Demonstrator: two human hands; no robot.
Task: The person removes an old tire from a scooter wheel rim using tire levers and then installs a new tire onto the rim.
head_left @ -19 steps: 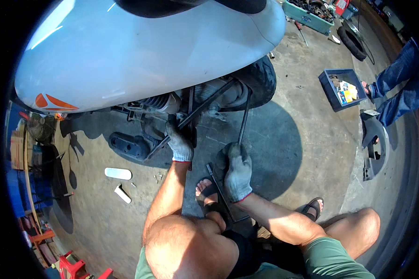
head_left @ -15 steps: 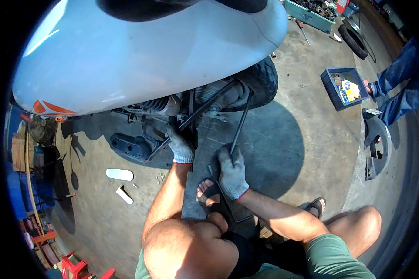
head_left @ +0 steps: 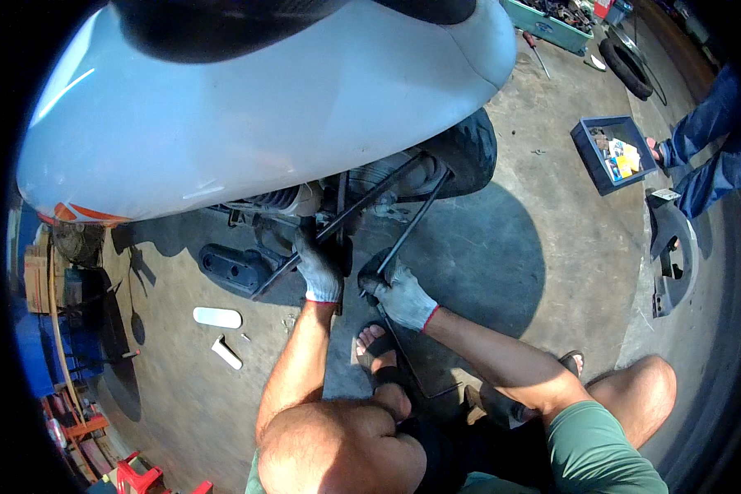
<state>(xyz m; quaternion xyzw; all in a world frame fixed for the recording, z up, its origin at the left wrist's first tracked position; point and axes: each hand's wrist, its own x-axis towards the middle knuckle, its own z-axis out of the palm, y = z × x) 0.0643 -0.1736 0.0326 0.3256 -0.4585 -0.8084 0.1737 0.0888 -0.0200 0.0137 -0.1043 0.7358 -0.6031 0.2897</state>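
A pale blue scooter [head_left: 247, 115] fills the top, its dark tyre [head_left: 469, 152] showing at the body's lower right edge. From near the wheel a long flat dark metal bar [head_left: 362, 206] slants down to the left. My left hand [head_left: 319, 273], in a grey-white work glove, is closed round this bar near its lower end. Gloved likewise, my right hand [head_left: 402, 295] grips the lower part of a slim metal rod [head_left: 412, 229], whose upper end meets the wheel's hub. What the rod's tip fits on is too dark to tell.
A black oblong cover [head_left: 232, 267] lies left of my left hand, with white pieces [head_left: 217, 318] nearer me. A thin bent rod [head_left: 412, 375] lies by my foot. At right are a dark blue crate [head_left: 593, 165], a grey curved part [head_left: 683, 272] and a person's legs [head_left: 712, 156].
My right hand has swung left with the rod's lower end, so the rod slants more. My left hand stays on the bar. The view has shifted slightly.
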